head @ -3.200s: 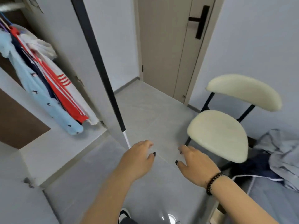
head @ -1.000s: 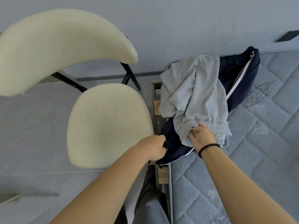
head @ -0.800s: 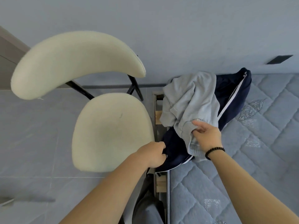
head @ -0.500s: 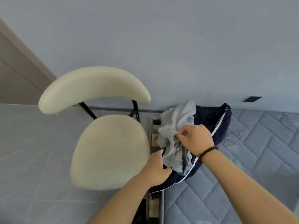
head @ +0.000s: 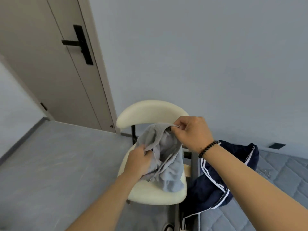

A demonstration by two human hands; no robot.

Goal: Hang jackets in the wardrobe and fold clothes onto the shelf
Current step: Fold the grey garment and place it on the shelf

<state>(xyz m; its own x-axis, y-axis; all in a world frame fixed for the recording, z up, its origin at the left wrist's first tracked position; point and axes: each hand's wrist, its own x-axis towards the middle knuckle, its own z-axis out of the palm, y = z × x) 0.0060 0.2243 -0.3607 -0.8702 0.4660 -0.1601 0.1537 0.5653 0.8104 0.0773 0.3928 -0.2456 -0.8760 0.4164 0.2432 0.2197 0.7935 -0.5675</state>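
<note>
Two bare forearms reach forward over a cream chair [head: 155, 194]. The left hand [head: 139, 161] grips a bunched grey garment [head: 166, 157] low, fingers curled into the cloth. The right hand [head: 194, 133], with a bead bracelet [head: 208, 148] at the wrist, pinches its upper edge, lifting it above the seat. A navy jacket [head: 215, 185] lies right of the chair.

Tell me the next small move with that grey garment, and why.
Probably draw the two hands apart to spread the grey garment open. The right hand pinches its upper edge and the left hand grips a lower bunch, so it hangs crumpled over the chair. It likely needs straightening before any fold. The navy garment lies on the mattress.
</note>
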